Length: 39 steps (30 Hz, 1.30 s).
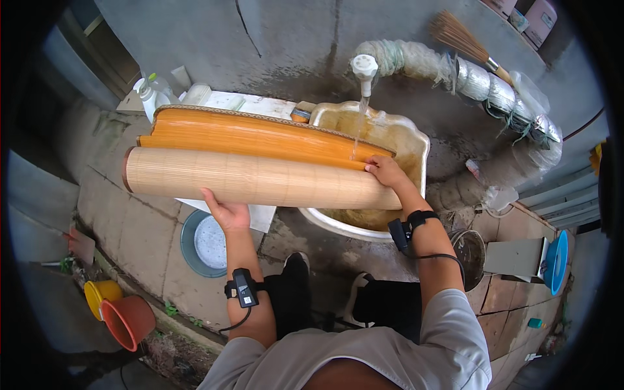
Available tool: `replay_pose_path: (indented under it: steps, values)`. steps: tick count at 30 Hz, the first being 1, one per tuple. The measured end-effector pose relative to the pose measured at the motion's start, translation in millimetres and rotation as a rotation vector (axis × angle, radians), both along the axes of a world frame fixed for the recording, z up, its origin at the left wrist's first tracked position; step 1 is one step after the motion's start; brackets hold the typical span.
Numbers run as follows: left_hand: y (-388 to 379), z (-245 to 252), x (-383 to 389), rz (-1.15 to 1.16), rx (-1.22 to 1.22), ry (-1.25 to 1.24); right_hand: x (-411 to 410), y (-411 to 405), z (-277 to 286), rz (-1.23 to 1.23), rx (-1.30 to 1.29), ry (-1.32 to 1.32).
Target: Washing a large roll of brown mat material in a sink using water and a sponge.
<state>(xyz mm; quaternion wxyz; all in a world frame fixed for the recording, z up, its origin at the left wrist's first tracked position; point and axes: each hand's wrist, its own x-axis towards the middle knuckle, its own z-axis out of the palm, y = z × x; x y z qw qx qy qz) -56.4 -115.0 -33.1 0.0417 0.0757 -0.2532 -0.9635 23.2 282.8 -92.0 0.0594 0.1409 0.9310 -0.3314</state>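
A partly rolled bamboo mat lies across the front of me, its pale slatted back outward on the roll. Behind the roll, an unrolled stretch shows the glossy orange face, edged with patterned brown binding. My left hand supports the roll from below, thumb up along its near side and fingers hidden underneath. At the right part, my right hand grips the mat from above, fingertips on the orange face. Water runs from a white tap onto the mat's orange side, over a stained white sink.
Pump bottles stand on a white board left of the sink. A basin of sudsy water sits on the paving below. Yellow and red buckets lie lower left. A wrapped pipe and a straw whisk are at right.
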Motion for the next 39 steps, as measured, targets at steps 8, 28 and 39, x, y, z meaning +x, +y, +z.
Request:
replay_pose_path:
  steps: [8, 28, 39]
  values:
    - [-9.7, -7.6, -1.2, 0.01, 0.016, 0.04, -17.8, -28.8, 36.6, -0.058, 0.109, -0.197]
    - [-19.3, -17.0, -5.9, -0.035, 0.138, 0.013, -31.3, 9.8, 119.9, -0.205, 0.492, 0.601]
    - [-7.7, -27.5, -9.8, -0.078, 0.128, -0.105, -33.7, 5.1, 165.7, -0.072, 0.633, 0.656]
